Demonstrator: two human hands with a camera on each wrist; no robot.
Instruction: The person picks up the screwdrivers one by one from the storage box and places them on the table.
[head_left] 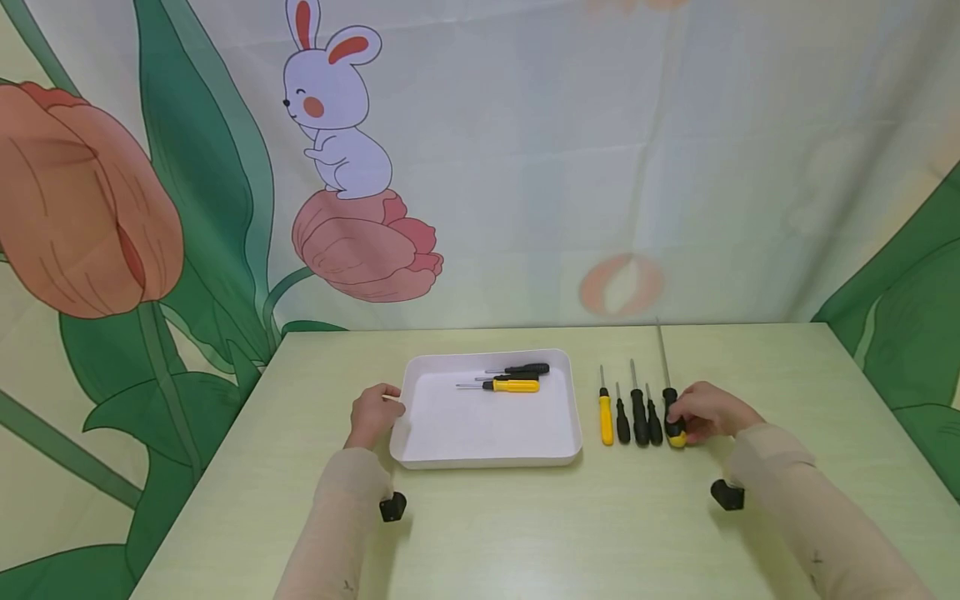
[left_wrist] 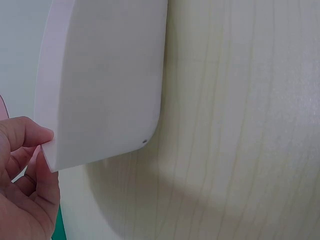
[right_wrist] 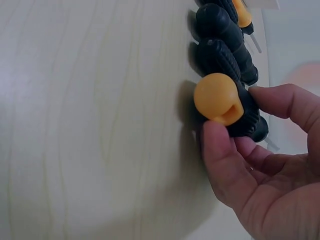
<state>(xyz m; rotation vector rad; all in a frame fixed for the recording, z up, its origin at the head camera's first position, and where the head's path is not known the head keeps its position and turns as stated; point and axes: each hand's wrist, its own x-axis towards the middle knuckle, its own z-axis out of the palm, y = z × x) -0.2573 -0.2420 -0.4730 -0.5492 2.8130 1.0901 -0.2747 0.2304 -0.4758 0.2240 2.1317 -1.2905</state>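
The left hand [head_left: 373, 415] pinches the left rim of a white tray [head_left: 480, 433]; in the left wrist view, thumb and fingers [left_wrist: 37, 132] hold the tray's edge [left_wrist: 105, 90]. Inside the tray, toward its back right, lie a yellow screwdriver [head_left: 516, 386] and two black ones [head_left: 532, 367]. The right hand [head_left: 712, 412] grips the black handle of a long screwdriver with a yellow end [head_left: 677, 439], rightmost in a row. Up close in the right wrist view, the right hand [right_wrist: 270, 160] has its fingers around that handle, beside the round yellow end [right_wrist: 217, 97].
Left of the held screwdriver stand in line a yellow screwdriver [head_left: 606, 418] and several black ones [head_left: 639, 418], tips toward the back. A printed curtain [head_left: 510, 183] hangs behind the pale wooden table [head_left: 540, 533]. Black devices [head_left: 393, 507] sit at both wrists.
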